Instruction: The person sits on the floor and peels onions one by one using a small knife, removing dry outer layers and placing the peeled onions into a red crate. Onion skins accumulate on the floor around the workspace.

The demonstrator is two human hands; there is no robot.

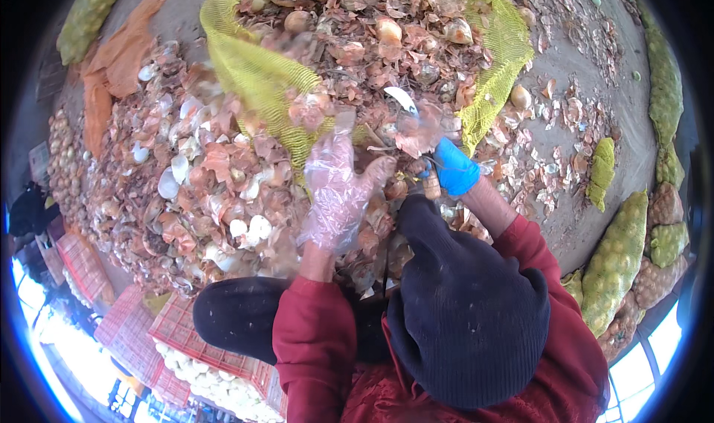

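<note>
My left hand, in a clear plastic glove, is spread above a heap of onion skins, with nothing visible in it. Its fingertips are blurred near the edge of a yellow mesh sack. My right hand, in a blue glove, is closed on a curved knife; the pale blade points up and left. Blurred pieces of onion skin lie beside or fly past the blade and partly hide the grip. Inside the sack, whole onions lie among loose skins.
Full mesh sacks of onions line the right side. An orange mesh sack lies at the upper left. Red plastic crates stand behind my left knee, near pale peeled onions. Many small onions are piled far left.
</note>
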